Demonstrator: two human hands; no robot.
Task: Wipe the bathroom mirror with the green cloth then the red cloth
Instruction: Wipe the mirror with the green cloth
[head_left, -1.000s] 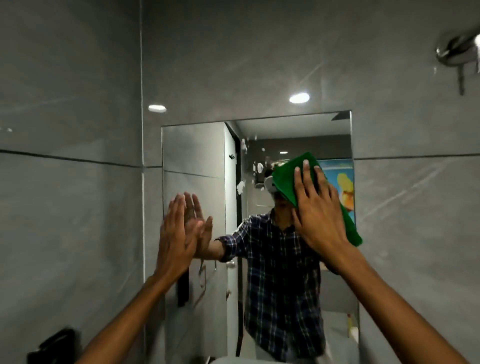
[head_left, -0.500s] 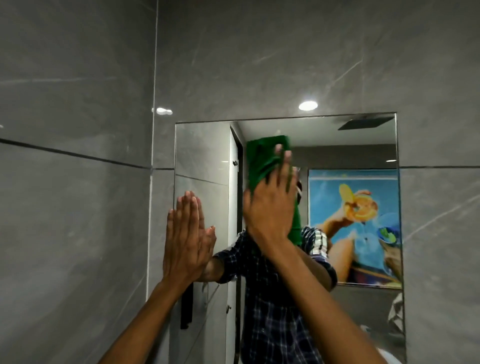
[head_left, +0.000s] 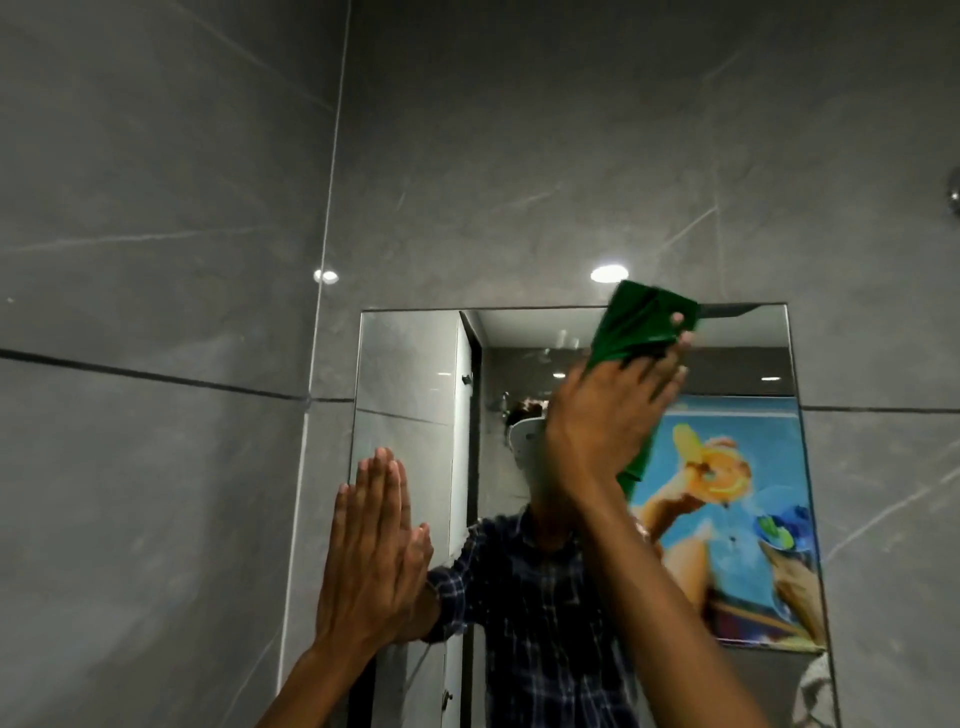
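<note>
A rectangular bathroom mirror (head_left: 410, 374) is set into the grey tiled wall. My right hand (head_left: 608, 421) presses the green cloth (head_left: 636, 325) flat against the glass near the mirror's top edge; the cloth's upper corner overlaps the top rim. My left hand (head_left: 371, 545) lies flat with fingers together on the mirror's left edge, holding nothing. The mirror reflects a person in a plaid shirt and a colourful poster. No red cloth is in view.
Grey tiled walls (head_left: 156, 467) surround the mirror, with a corner joint running down on the left. A chrome fixture (head_left: 953, 195) sticks out at the far right edge. A pale towel (head_left: 815, 696) shows at the mirror's lower right.
My right hand has swept the green cloth from the mirror's upper middle rightward and up to the top edge. The view has tilted upward. My left hand stays braced on the left edge.
</note>
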